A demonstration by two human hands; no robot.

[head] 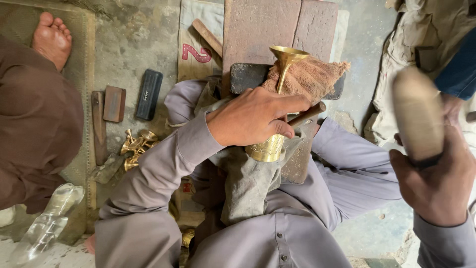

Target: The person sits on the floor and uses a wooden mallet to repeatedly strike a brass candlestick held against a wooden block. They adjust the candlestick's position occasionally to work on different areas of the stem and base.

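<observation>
Left hand (255,116) clamped on brass goblet (277,106) and punch (307,114), right hand (439,181) gripping raised wooden mallet (417,114)

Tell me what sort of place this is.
Probably a small floor-level metalwork workshop. The left hand steadies a brass goblet against a cloth-padded block, the right hand lifts a wooden mallet, and more brass pieces lie on the bare concrete floor.

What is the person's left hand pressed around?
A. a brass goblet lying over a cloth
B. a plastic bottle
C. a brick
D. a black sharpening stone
A: the left hand wraps the stem of the brass goblet, which rests on a tan cloth, while the right hand raises a wooden mallet.
</observation>
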